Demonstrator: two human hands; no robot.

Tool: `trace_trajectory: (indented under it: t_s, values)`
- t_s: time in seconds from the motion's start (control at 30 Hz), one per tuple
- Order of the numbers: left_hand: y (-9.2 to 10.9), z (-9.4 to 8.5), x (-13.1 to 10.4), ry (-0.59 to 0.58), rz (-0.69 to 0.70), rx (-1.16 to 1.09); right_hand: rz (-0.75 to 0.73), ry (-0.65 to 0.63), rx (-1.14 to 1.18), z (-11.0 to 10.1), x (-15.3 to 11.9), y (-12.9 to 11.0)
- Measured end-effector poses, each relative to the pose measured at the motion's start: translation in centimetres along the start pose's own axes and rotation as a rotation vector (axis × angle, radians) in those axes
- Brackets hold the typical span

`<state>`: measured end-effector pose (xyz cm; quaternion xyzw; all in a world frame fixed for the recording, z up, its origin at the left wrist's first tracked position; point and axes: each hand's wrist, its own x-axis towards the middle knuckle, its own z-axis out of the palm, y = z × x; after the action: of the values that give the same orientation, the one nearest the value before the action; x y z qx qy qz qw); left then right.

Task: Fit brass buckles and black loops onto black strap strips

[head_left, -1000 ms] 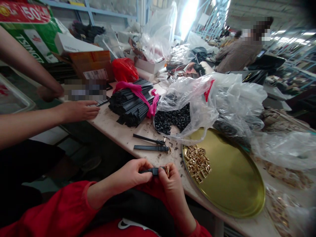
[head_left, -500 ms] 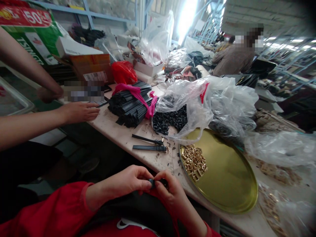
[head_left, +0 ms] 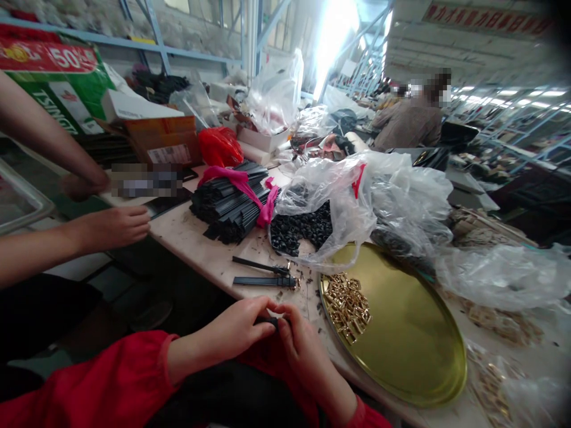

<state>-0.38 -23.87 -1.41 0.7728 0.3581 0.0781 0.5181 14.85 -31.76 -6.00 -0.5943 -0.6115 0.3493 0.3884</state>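
Note:
Over my lap, close to the table's front edge, my left hand [head_left: 238, 327] and my right hand [head_left: 298, 340] meet at the fingertips. Both are closed on a small black strap-like piece [head_left: 270, 321], mostly hidden by the fingers. Just beyond them on the table lie two short black straps [head_left: 261, 281] with gold buckles at their right ends. A heap of gold buckles [head_left: 348, 306] rests at the left side of a round gold tray [head_left: 410, 345]. Behind the straps, small black loops [head_left: 303, 229] spill from a clear plastic bag [head_left: 352, 226].
A bundle of black strips [head_left: 225, 205] tied with pink ribbon lies left of the bag. At far left, a co-worker's hand [head_left: 113, 227] hovers by the table edge. A cardboard box [head_left: 165, 139], a red bag [head_left: 219, 147] and more plastic bags [head_left: 504, 276] crowd the table.
My fingers have closed further over the black piece, which shows less now. The co-worker's nearer hand has drawn back left from the table. The view has shifted slightly.

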Motion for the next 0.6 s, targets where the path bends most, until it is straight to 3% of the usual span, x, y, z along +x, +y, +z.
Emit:
trace_trajectory:
  t_s: [0.1, 0.23, 0.37, 0.47, 0.53, 0.6]
  values:
    - [-0.3, -0.5, 2.8, 0.146, 0.108, 0.193, -0.019, 0.141, -0.065, -0.7, 2.8, 0.8]
    - [-2.9, -1.2, 6.5, 0.369, 0.259, 0.588, -0.127, 0.275, -0.501, -1.2, 6.8, 1.5]
    - [-6.1, -0.4, 8.2, 0.400, 0.260, 0.660, -0.258, 0.176, -0.776, -0.3, 8.3, 2.5]
    - [-6.7, 0.4, 8.3, 0.372, 0.297, 0.661, -0.258, 0.166, -0.849, -0.3, 7.9, 3.4]
    - [-5.9, -0.4, 8.1, 0.351, 0.346, 0.654, -0.247, 0.186, -0.879, -0.7, 7.5, 4.0]
    - [-4.5, -3.1, 7.8, 0.397, 0.364, 0.683, -0.238, 0.204, -0.898, -1.2, 7.2, 4.3]
